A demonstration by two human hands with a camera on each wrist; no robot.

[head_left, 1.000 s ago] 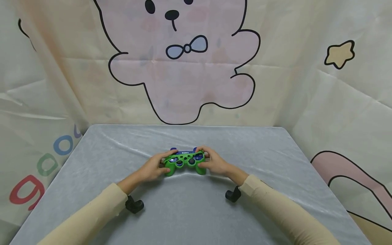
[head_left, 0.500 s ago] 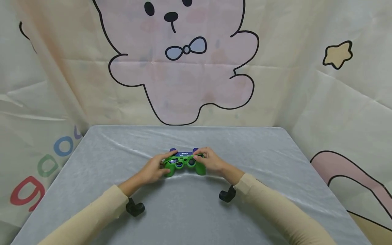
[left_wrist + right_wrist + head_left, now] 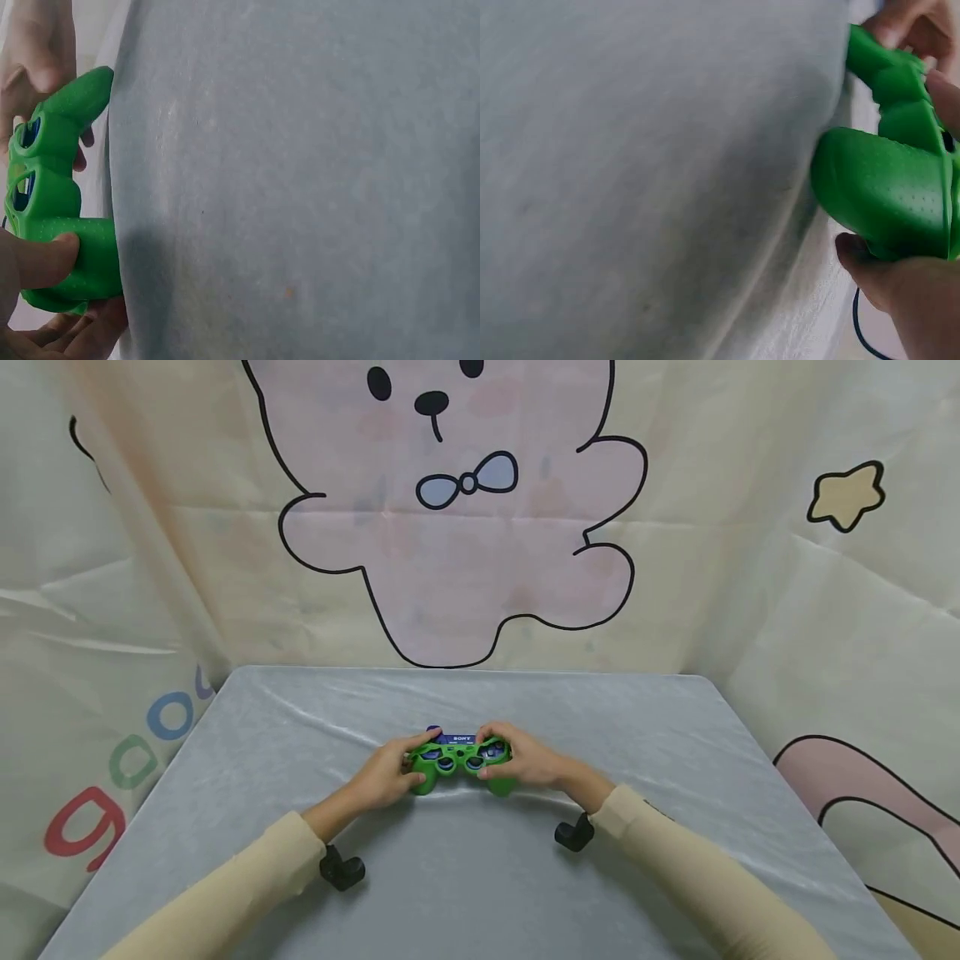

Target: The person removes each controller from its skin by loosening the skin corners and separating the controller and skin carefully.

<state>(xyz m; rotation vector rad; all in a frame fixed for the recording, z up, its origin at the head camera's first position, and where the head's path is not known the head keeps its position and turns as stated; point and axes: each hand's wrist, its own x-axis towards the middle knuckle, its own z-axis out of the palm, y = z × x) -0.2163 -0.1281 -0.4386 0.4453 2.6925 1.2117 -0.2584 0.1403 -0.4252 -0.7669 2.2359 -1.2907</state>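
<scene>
A blue game controller marked SONY sits in a green rubbery cover, held between the two hands near the middle of the table. My left hand grips the left handle, thumb along its front and fingers behind. In the left wrist view that thumb lies on the green handle. On the other side my right hand holds the controller's right half. Its index finger bends over the top edge, and its thumb reaches beside the right stick. The right wrist view shows the right handle from below, fingers behind it.
A pale grey-blue cloth covers the table. Black camera mounts hang at the left wrist and the right wrist. A thin dark cord shows in the right wrist view. Printed curtains surround the table.
My right thumb moved up from the handle to the cover's upper right, then down beside the right stick. My left hand kept its grip. The whole head view shifted slightly.
</scene>
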